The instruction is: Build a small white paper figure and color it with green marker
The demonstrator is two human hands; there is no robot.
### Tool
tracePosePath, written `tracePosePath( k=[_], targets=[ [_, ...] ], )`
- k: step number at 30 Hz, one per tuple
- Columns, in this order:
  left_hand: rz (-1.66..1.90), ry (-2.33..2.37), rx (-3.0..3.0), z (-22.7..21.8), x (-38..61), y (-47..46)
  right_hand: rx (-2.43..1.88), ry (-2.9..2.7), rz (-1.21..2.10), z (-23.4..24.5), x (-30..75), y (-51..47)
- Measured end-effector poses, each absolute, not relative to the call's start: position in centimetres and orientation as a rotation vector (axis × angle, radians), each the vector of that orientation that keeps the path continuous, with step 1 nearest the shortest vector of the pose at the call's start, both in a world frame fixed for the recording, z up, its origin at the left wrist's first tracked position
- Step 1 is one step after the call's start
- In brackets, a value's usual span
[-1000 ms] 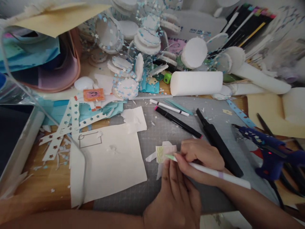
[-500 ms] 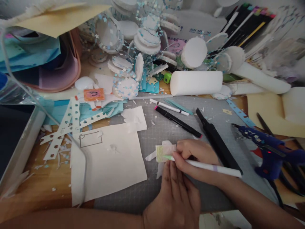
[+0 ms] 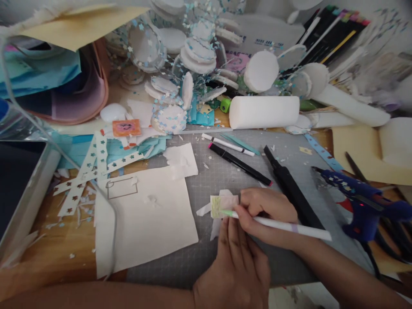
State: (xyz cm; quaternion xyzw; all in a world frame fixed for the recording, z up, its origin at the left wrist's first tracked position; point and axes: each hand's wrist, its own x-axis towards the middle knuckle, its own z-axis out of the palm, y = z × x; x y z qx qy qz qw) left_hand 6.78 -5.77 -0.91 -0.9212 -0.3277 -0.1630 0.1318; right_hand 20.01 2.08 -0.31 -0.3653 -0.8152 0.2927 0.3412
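Note:
My right hand [image 3: 268,210] is closed round a white marker [image 3: 283,225] with a pale green tip. That tip touches a small rectangular piece of paper [image 3: 230,202], whose left part carries yellow-green strokes. Below it, my left hand [image 3: 238,264] lies flat with fingers stretched forward, the fingertips at the paper's lower edge. White paper scraps [image 3: 216,231] stick out from under the small piece. All of this rests on a grey cutting mat [image 3: 167,266].
Left of my hands lies a white sheet [image 3: 144,231] with a drawn rectangle. A black marker [image 3: 240,164], a black tool [image 3: 292,189], a blue glue gun [image 3: 363,201] with a red light and scissors [image 3: 357,167] lie ahead and right. White discs and a white roll [image 3: 264,112] crowd the back.
The marker's rear end has swung slightly right and down in my right hand, while its tip stays on the coloured patch. My left hand has hardly moved.

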Motion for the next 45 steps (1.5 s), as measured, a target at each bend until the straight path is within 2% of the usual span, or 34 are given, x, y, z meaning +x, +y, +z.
tracePosePath(
  k=[31,45],
  targets=[
    [-0.515,-0.954,-2.691,-1.11,6.78,-5.96,-0.828,-2.159,0.804,-0.24,20.05,2.32],
    [-0.469,-0.957,-2.686,-0.79,6.74,-5.7,-1.078,-2.006,0.66,-0.34,20.02,1.72]
  ],
)
